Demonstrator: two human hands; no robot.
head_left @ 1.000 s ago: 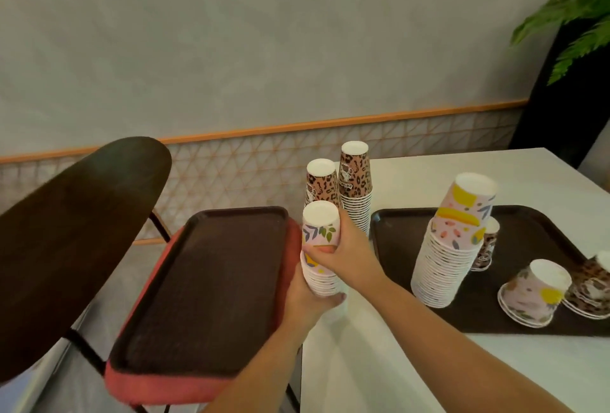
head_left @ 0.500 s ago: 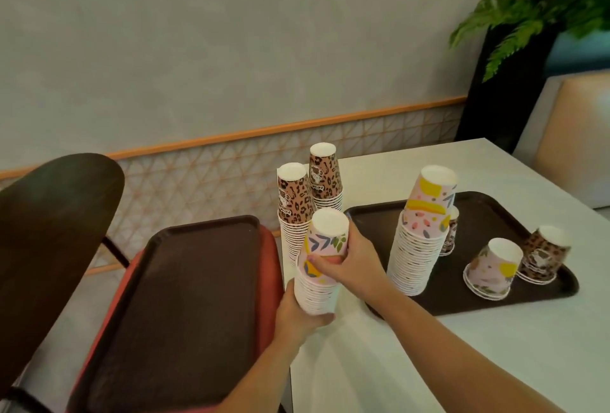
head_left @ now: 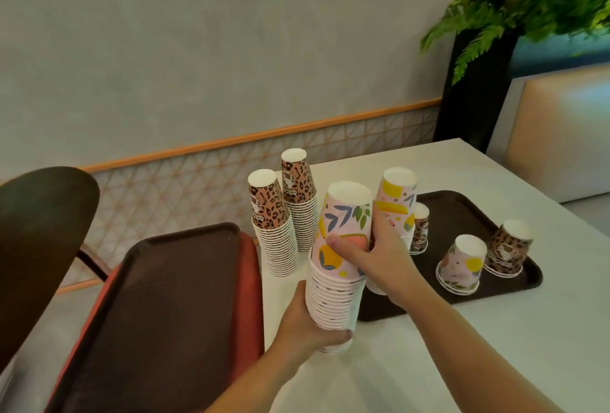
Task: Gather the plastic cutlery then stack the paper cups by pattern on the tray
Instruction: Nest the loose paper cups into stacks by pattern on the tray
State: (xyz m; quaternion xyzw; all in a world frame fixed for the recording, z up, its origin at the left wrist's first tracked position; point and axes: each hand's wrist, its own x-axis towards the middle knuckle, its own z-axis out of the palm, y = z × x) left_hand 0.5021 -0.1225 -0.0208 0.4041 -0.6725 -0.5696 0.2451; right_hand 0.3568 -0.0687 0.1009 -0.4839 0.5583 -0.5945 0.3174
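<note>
Between the person's two hands, lifted clear of the white table [head_left: 462, 346], stands a tall nested stack of inverted pink floral paper cups [head_left: 335, 280]: the left hand [head_left: 307, 326] has its fingers wrapped round the white rims at the bottom, and the right hand [head_left: 379, 257] clasps the patterned top cup, thumb across its front. Just behind the right hand's knuckles rises a second tall floral stack [head_left: 396, 201], standing at the near-left corner of the dark brown plastic tray [head_left: 462, 208] on the table. Beyond the fingertips of both hands, two tall stacks of brown leopard-print paper cups [head_left: 287, 224] stand side by side on the table, off that tray. To the right of the right hand, on the tray, there are three short lots: one small leopard stack [head_left: 421, 229] behind the floral stack, one floral lot [head_left: 462, 264] and one leopard lot [head_left: 506, 249] near the tray's right end. Left of the left hand, a second dark tray [head_left: 158, 307] lies bare on a red-cushioned chair [head_left: 249, 280]. No plastic cutlery can be seen anywhere. Sorting by pattern looks well advanced, yet probably unfinished: the held stack and the two leopard stacks are not on the tray, and the three short lots have still to be merged.
</note>
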